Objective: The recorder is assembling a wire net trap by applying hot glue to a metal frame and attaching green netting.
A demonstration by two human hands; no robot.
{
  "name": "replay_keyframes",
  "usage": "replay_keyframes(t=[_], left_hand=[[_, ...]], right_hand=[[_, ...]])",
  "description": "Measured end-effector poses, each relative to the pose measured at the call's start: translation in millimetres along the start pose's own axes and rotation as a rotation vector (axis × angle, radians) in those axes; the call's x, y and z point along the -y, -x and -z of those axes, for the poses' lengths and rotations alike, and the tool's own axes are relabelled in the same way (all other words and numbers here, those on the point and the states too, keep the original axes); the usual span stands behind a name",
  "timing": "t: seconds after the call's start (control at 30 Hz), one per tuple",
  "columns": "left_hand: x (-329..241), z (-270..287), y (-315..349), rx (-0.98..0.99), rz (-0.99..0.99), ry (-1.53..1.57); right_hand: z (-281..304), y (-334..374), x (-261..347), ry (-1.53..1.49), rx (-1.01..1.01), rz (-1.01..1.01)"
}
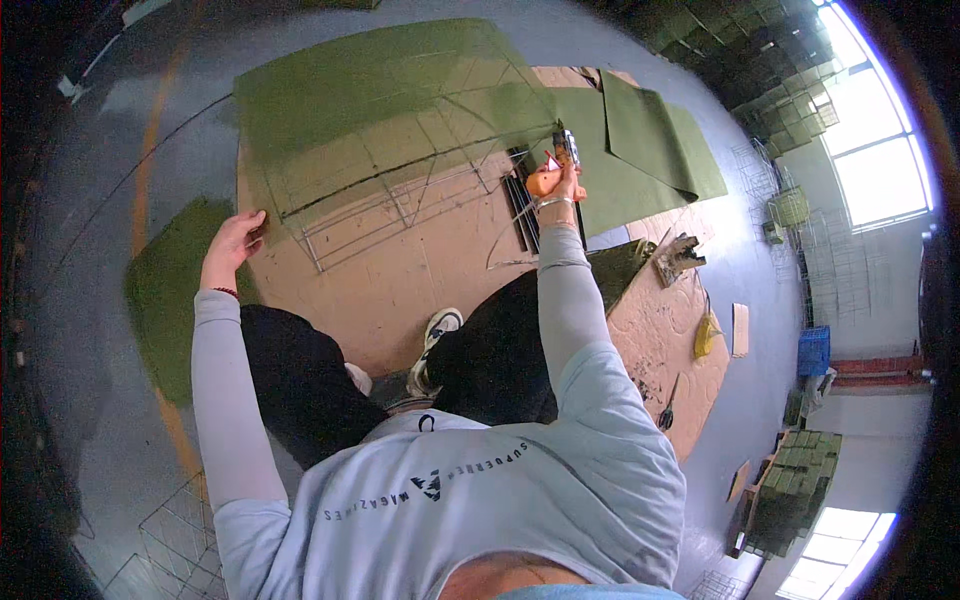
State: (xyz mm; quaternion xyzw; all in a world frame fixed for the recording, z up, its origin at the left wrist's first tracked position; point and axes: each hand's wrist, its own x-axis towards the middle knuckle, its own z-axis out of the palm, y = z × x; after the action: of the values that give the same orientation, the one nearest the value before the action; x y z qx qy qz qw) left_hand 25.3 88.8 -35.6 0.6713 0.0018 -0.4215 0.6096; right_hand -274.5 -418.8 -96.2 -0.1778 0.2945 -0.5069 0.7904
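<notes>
In my right hand (558, 183) is an orange-handled, gun-shaped hand tool (566, 148) with a metal front. Its tip is at the right end of a dark bar on a wire frame (405, 205). The frame lies on brown cardboard (375, 290), with sheer green mesh fabric (370, 90) spread over its far part. My left hand (236, 238) hovers by the frame's left end, near the mesh's lower left edge. Its fingers are apart and hold nothing visible. Thin black bars (522, 215) lie just left of my right wrist.
A folded green sheet (650, 135) lies at the far right, and more green fabric (175, 290) at the left. Cardboard on my right bears a worn block-like object (678, 258), a yellow item (706, 335) and scissors (668, 405). Wire frames (180, 535) stand at the lower left.
</notes>
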Motion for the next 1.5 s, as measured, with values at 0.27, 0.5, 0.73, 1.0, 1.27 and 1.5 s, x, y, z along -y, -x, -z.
replay_keyframes(t=[0.27, 0.5, 0.73, 1.0, 1.27, 1.5], left_hand=[[-8, -20, -5, 0.068, -0.022, -0.019], [3, 24, -15, 0.234, -0.002, -0.016], [-2, 3, -17, -0.029, -0.008, -0.067], [-3, 3, -19, -0.008, -0.020, -0.097], [-5, -8, -9, 0.104, -0.103, -0.022], [3, 6, -23, -0.040, -0.301, -0.087]], right_hand=[[62, -29, 58, -0.232, 0.073, -0.094], [59, 59, 152, 0.194, -0.175, 0.346], [151, 113, 268, 0.650, -1.011, 0.495], [208, 76, 278, 0.803, -1.112, 0.537], [199, 88, 286, 1.397, -1.141, 0.514], [191, 95, 335, 1.980, -1.000, 0.512]])
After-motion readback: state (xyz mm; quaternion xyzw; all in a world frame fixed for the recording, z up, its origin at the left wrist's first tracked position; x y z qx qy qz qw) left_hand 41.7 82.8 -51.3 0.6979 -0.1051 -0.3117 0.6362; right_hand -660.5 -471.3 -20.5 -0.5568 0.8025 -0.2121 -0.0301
